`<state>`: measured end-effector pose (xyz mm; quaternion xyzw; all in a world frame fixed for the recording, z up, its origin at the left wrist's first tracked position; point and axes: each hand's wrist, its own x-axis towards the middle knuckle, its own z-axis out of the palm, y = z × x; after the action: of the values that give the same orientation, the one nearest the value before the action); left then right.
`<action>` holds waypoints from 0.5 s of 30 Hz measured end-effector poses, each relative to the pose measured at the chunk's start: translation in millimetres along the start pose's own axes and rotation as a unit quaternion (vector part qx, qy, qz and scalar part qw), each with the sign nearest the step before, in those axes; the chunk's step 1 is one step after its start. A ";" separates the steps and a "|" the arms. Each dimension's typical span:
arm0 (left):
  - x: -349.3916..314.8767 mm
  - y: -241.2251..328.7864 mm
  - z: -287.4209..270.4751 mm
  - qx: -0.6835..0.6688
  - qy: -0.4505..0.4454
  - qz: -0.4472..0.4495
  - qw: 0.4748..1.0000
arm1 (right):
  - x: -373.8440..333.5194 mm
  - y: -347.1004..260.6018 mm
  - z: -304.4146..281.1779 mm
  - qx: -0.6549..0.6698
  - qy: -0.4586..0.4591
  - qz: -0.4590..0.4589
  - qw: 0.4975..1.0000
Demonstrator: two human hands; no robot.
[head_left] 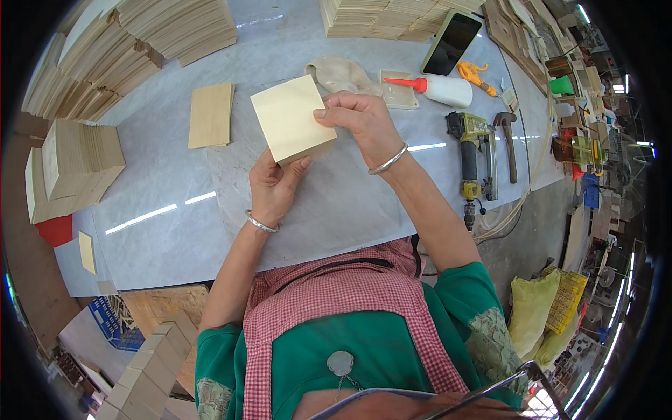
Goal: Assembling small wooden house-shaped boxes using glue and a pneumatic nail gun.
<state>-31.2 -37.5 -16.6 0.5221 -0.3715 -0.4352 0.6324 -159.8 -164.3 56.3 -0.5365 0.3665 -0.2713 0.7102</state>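
Observation:
A small square wooden box (291,117), pale and smooth on its upper face, is held tilted above the table. My left hand (273,185) grips it from below, thumb against the near side. At its right edge my right hand (364,127) pinches the corner between thumb and fingers. The underside and inside of the box are hidden. To its left lies a flat stack of thin wooden panels (211,115). Just beyond the box is a crumpled off-white cloth (341,74), partly behind my right hand.
Tall stacks of thin wooden boards (175,31) stand at the far left. On the right lie a glue bottle with a red nozzle (448,91), a shallow tray (400,96), a phone (452,43), a nail gun (470,150) and a hammer (507,143). Wooden boxes (150,364) line the lower left.

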 end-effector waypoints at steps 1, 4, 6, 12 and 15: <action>-0.5 -0.5 -1.7 0.014 0.000 -0.014 1.000 | 0.2 0.4 -0.2 -0.008 -0.003 0.008 1.000; 0.5 10.5 -7.9 0.090 0.047 0.128 0.987 | -0.6 -2.2 -0.3 -0.022 -0.006 0.016 1.000; 4.5 25.7 -16.2 0.097 0.031 0.156 0.983 | -0.9 0.0 -1.4 -0.026 -0.003 0.018 1.000; 12.3 43.4 -18.0 0.293 0.001 0.235 0.927 | -4.2 1.5 -6.6 -0.063 -0.015 0.017 0.998; 11.6 47.5 -11.5 0.264 0.041 0.235 0.934 | -11.1 2.9 -6.0 -0.102 0.005 -0.027 0.994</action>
<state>-8.9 -40.9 28.2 0.5856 -0.5591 -0.1382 0.5705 -171.2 -158.2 55.1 -0.6150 0.3808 -0.2541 0.6421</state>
